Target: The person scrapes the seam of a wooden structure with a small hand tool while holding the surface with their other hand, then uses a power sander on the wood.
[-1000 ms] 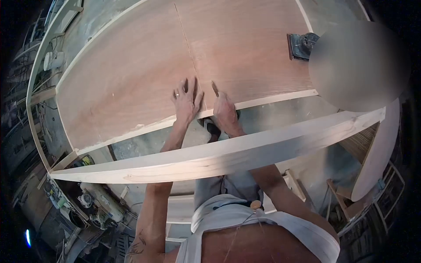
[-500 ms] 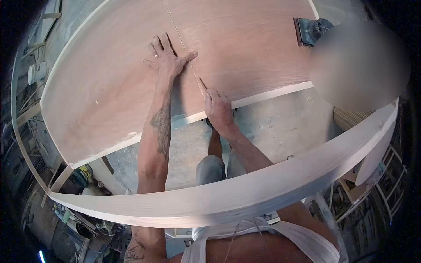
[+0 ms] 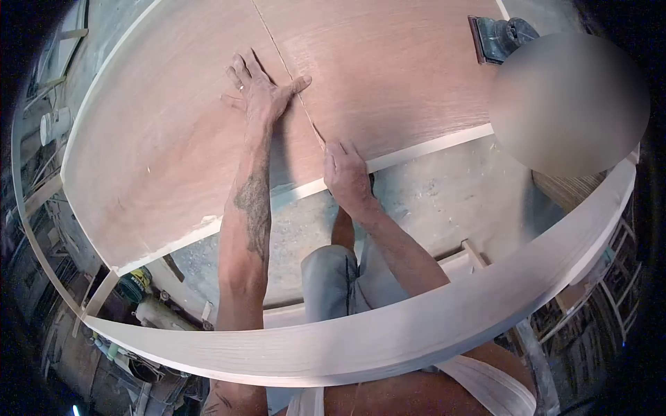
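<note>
A large reddish wooden panel [image 3: 402, 76] with pale edges fills the upper view, crossed by a thin seam. My left hand [image 3: 262, 93] lies spread on it left of the seam, a ring on one finger, the thumb reaching over the seam. Close to the panel's near edge, my right hand [image 3: 345, 172] is closed around a thin pointed tool [image 3: 318, 134], whose tip lies along the seam. Most of that tool is hidden by the fingers.
A curved pale wooden strip [image 3: 305, 353] spans in front of my body, above my forearms. A dark sander-like tool [image 3: 501, 39] rests at the panel's right. A white container [image 3: 55, 126] stands at far left. A blurred round patch covers the right side.
The thin tool shows less above my right fingers and lies closer along the seam. The view has shifted slightly, and the curved strip appears lower. My left hand stays spread on the panel.
</note>
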{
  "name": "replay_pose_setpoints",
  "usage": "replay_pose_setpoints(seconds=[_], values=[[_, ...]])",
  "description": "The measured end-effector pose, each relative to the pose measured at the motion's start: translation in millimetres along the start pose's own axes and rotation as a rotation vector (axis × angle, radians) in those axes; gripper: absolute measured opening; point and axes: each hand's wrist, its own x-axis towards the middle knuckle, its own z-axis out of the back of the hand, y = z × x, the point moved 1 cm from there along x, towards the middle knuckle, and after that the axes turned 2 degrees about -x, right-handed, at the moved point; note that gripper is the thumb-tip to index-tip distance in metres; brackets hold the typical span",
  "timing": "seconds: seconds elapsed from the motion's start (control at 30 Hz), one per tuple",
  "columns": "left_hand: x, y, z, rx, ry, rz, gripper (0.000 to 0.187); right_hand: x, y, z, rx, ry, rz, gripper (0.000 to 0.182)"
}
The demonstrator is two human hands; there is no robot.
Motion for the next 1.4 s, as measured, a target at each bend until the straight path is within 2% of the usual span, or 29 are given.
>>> replay_pose_setpoints(seconds=[0.53, 0.63, 0.8, 1.23, 1.4], values=[[-4.6, -1.6, -2.5, 0.008, -0.026, 0.005, 0.138, 5.1, -1.9, -4.7, 0.023, 0.0, 0.003, 0.008], [0.2, -0.7, 3.8, 0.012, -0.016, 0.008, 0.137, 3.8, 0.6, -7.8, 0.036, 0.005, -0.074, 0.009], [-5.0, -2.2, 4.0, -0.002, -0.02, 0.006, 0.134, -0.1, 1.1, -8.7, 0.063, 0.004, -0.074, 0.01], [-9.3, -3.2, 0.1, -0.012, 0.001, 0.024, 0.132, 10.2, 1.7, -9.8, 0.021, 0.087, -0.095, 0.012], [-7.1, -3.4, -0.3, -0.022, -0.01, 0.005, 0.131, 11.7, 0.0, -12.8, -0.065, 0.031, -0.048, 0.012]])
